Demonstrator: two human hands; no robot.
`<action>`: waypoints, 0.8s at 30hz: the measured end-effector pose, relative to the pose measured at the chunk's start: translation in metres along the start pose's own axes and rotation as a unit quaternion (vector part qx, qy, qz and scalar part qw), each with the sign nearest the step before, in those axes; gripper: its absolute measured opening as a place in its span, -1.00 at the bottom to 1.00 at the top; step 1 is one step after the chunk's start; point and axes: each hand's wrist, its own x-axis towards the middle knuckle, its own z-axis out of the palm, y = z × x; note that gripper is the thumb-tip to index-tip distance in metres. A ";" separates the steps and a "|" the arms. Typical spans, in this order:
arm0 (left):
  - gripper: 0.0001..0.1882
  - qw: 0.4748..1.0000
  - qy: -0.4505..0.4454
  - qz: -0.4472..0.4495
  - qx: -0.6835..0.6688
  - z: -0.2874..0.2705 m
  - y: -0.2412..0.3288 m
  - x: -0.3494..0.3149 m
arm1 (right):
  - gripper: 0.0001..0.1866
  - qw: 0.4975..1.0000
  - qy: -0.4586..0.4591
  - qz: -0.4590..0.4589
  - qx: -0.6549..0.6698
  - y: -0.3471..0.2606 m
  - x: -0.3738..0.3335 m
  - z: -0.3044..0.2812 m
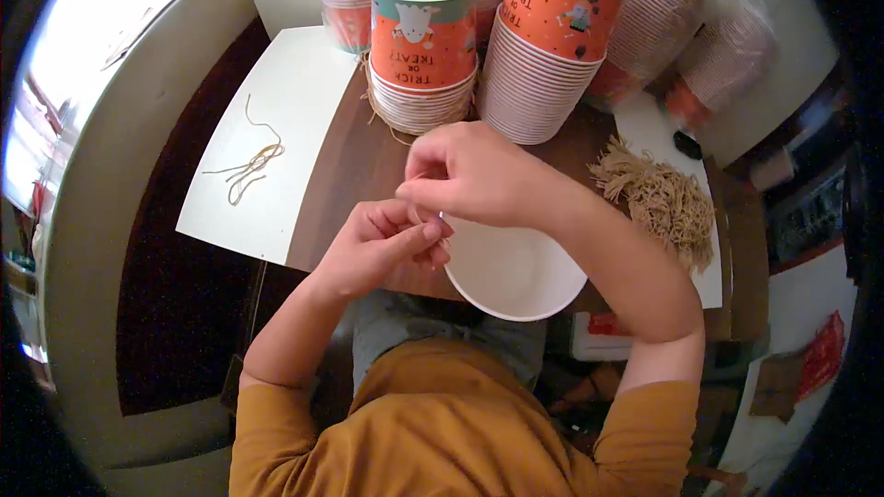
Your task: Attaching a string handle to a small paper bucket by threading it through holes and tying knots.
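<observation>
Right hand (479,170) partly hides white tub (516,274)

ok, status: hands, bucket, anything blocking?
Left hand, right hand close together by white bucket; grip unclear. Bucket mouth facing camera. Right forearm hides part of it.

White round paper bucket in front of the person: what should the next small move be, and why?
Probably ease the right hand slightly aside while the left hand steadies itself beside the bucket. Both hands crowd together at the bucket's left rim, and whatever their fingers pinch is too small and hidden to make out.
</observation>
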 end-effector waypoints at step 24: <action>-0.92 0.950 -0.012 0.169 0.262 0.023 0.011 -0.031 | -0.84 0.933 0.282 -0.009 -0.225 -0.043 -0.123 0.097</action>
